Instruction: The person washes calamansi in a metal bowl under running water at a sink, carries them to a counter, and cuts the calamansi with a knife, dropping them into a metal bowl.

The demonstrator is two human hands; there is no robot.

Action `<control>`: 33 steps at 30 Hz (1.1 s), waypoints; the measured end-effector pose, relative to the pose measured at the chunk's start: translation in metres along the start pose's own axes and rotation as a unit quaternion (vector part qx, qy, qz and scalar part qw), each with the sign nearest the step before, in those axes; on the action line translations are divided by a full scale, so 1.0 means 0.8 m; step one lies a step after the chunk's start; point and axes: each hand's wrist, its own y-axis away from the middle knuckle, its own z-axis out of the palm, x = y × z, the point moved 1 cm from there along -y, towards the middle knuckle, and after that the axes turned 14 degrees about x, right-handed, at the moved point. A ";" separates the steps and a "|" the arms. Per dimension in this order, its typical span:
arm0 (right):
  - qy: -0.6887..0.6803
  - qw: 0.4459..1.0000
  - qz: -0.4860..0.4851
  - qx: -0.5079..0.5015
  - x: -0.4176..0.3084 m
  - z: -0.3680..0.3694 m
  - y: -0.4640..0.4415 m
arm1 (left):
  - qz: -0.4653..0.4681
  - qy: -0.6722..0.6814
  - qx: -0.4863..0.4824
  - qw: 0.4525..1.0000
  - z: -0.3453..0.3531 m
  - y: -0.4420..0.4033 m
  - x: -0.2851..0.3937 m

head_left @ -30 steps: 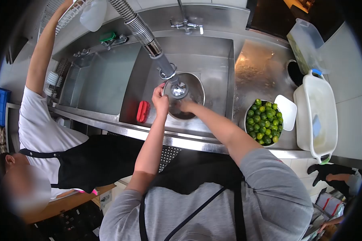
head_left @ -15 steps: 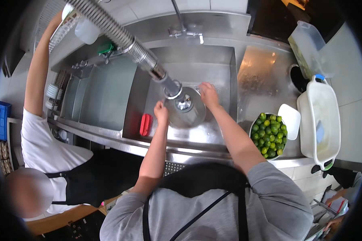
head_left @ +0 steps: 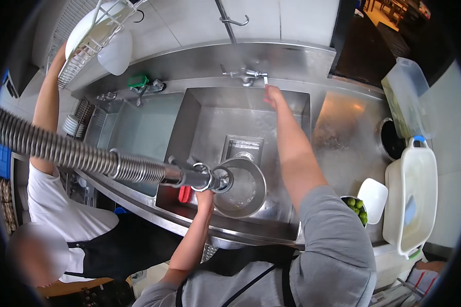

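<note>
A round metal pot [head_left: 262,202] with some water in it stands in the sink basin [head_left: 287,169]. My left hand [head_left: 205,199] is closed at the pot's left edge. The spray nozzle [head_left: 224,179] hangs in front of it and partly hides its fingers. At the back wall, my right hand [head_left: 272,96] has its fingers on the lever [head_left: 266,80] of the tap [head_left: 247,74]. A red object [head_left: 185,194] lies in the basin left of the pot, partly covered by the nozzle.
The spring hose [head_left: 87,148] crosses the left side near me. A co-worker [head_left: 82,210] on the left reaches to a wire dish rack [head_left: 89,48]. A water-filled sink [head_left: 146,123] adjoins mine. Limes [head_left: 356,207], a white lid [head_left: 373,200] and a white tub [head_left: 427,194] are right.
My right hand has left the pot and reached forward to the tap lever. My left hand stays at the pot. The view has shifted, and my sleeve now covers most of the limes.
</note>
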 end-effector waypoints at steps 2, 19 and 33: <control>-0.040 0.989 0.092 -0.108 -0.022 0.010 0.001 | 0.032 -0.001 0.012 0.999 -0.001 0.001 0.009; -0.184 0.971 0.099 -0.117 0.031 -0.011 0.110 | 0.312 -0.129 0.058 0.940 -0.068 -0.016 0.042; -0.193 0.834 0.322 -0.403 0.182 0.001 0.451 | 0.690 -0.183 0.139 0.686 -0.093 0.046 0.210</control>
